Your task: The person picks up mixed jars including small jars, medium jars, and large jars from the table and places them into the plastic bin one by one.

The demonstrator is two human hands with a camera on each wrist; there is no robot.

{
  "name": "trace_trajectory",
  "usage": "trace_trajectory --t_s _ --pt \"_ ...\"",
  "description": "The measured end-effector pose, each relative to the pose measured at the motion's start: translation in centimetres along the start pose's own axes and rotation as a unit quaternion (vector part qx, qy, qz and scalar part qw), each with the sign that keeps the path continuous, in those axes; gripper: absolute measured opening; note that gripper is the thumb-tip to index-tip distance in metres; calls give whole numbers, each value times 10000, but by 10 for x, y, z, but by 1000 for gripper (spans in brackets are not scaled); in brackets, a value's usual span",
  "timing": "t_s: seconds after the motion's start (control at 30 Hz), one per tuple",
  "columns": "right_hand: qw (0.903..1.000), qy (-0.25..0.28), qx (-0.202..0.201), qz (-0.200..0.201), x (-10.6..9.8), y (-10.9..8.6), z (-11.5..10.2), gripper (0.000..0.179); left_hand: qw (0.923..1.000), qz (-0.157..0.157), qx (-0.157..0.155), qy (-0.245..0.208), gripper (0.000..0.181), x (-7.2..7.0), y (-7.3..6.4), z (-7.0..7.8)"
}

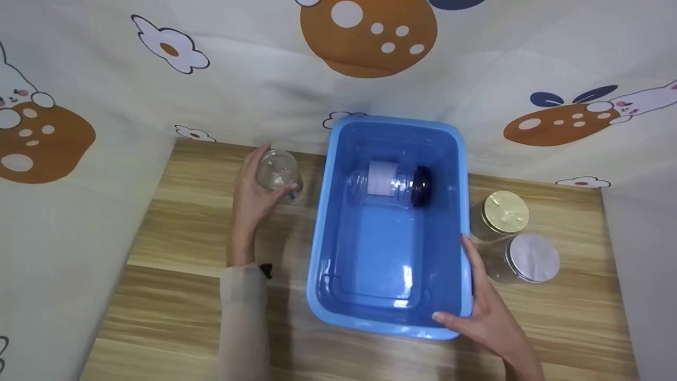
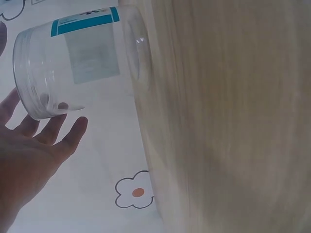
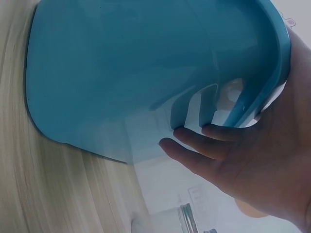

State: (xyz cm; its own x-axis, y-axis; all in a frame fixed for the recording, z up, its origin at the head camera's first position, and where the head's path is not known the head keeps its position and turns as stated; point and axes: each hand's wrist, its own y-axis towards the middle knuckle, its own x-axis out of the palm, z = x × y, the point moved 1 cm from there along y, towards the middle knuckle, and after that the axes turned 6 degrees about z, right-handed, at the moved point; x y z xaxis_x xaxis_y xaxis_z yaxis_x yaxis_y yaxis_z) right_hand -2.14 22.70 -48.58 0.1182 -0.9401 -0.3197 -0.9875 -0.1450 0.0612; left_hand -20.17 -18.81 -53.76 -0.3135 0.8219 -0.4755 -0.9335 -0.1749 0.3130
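My left hand (image 1: 251, 198) holds a clear jar (image 1: 280, 169) by its upper part, thumb on one side and fingers on the other. In the left wrist view the lidless jar (image 2: 92, 56) stands with its base on the wooden tabletop; a teal-edged label is on its side. My right hand (image 1: 492, 320) grips the near right corner of a blue plastic tub (image 1: 316, 264), thumb over the rim. Along the tub's outer wall (image 3: 107, 73) the other fingers (image 3: 194, 143) are spread. Inside the tub a clear bottle (image 1: 382, 179) with a dark cap lies on its side.
Right of the tub stand two clear jars, one with a gold lid (image 1: 506, 211), the other with a silver lid (image 1: 534, 257). A small black object (image 1: 266, 270) shows beside the left wrist. Patterned cloth walls (image 1: 254, 95) border the wooden table (image 1: 174, 233).
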Motion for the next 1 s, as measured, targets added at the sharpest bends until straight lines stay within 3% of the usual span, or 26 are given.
trace_trajectory --t_s 0.17,0.4,0.67,1.0 --pt "9999 -119 -32 33 -1 0 0 128 9996 -105 -254 56 101 1 -2 -3" --pt "9996 -262 16 -104 -2 0 0 129 9993 -144 -334 94 106 1 -5 -7" --pt "9998 -203 73 46 0 -2 -1 129 9988 -122 -468 -68 106 6 -6 -12" --pt "9999 -147 -3 -70 -1 -3 -1 126 9970 -7 -633 -435 111 13 -9 -17"
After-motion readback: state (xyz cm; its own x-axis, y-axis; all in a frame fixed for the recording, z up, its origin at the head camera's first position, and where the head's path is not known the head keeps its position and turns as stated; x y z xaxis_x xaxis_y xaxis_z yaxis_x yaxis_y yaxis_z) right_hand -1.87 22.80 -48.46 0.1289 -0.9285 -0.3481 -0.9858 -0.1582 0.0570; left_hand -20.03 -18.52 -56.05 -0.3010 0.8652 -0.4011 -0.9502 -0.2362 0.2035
